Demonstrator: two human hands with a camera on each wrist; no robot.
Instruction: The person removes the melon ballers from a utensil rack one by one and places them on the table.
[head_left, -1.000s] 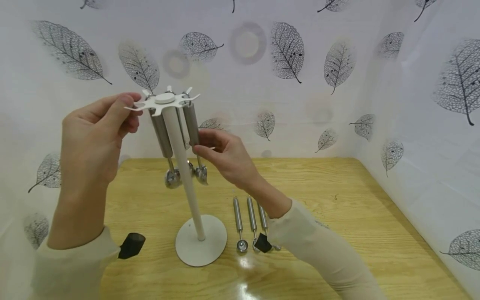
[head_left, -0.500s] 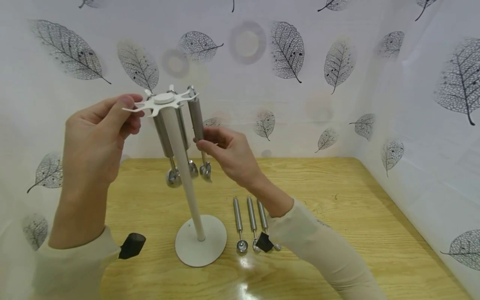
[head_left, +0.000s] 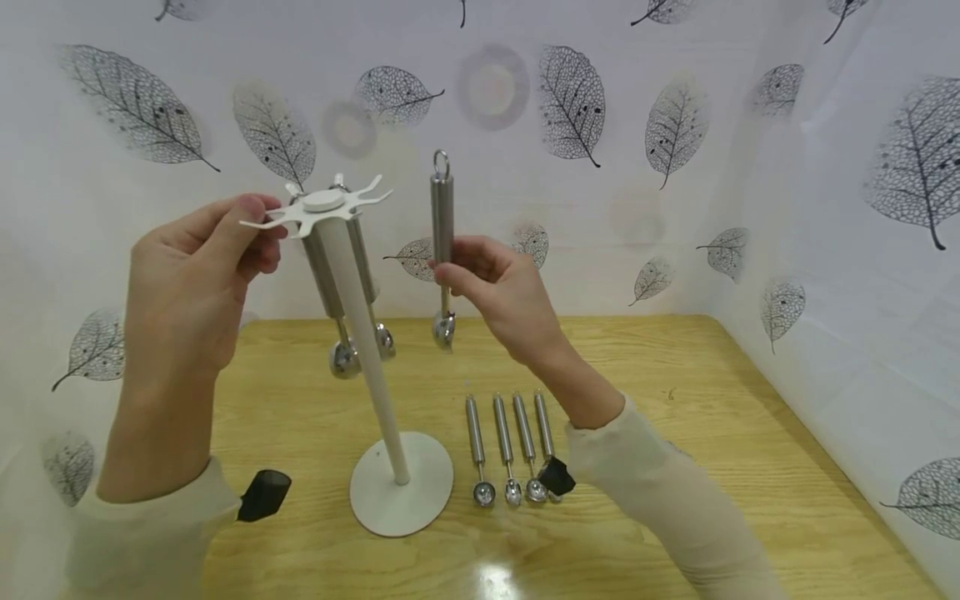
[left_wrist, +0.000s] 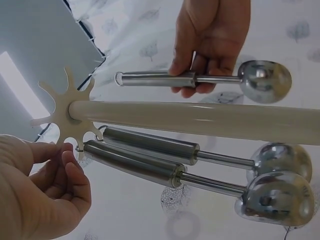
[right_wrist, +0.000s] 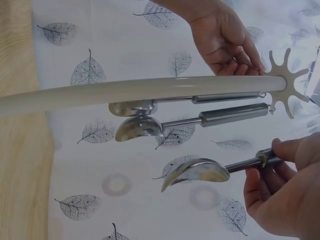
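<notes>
My right grip (head_left: pixel 510 304) is clamped on a scoop (head_left: pixel 442 212), thumb against fingers at the lower end of its metal handle. I hold it nearly upright in the air, ring at the top and bowl at the bottom, to the right of the stand's pole (head_left: pixel 365 342) and apart from it.

My left grip (head_left: pixel 195 279) is also together, thumb and fingers pinching the tip of one arm of the white rack (head_left: pixel 322 202) that tops the pole. Two more scoops (head_left: pixel 322 275) hang by their rings from the rack, bowls down; from my head they show behind the pole. The stand leans in that view, its round base (head_left: pixel 375 500) down on the wooden bench (head_left: pixel 637 367).

On the bench, just right of the base, four scoops (head_left: pixel 476 433) lie in a row, handles pointing away from me and bowls on my side. A black block (head_left: pixel 557 476) at my right cuff hides part of the farthest right one's bowl; another (head_left: pixel 266 494) sits at my left cuff. My sleeves (head_left: pixel 675 517) are pale, and white cloth (head_left: pixel 622 192) with dark leaf prints stands behind the bench and along its sides.
</notes>
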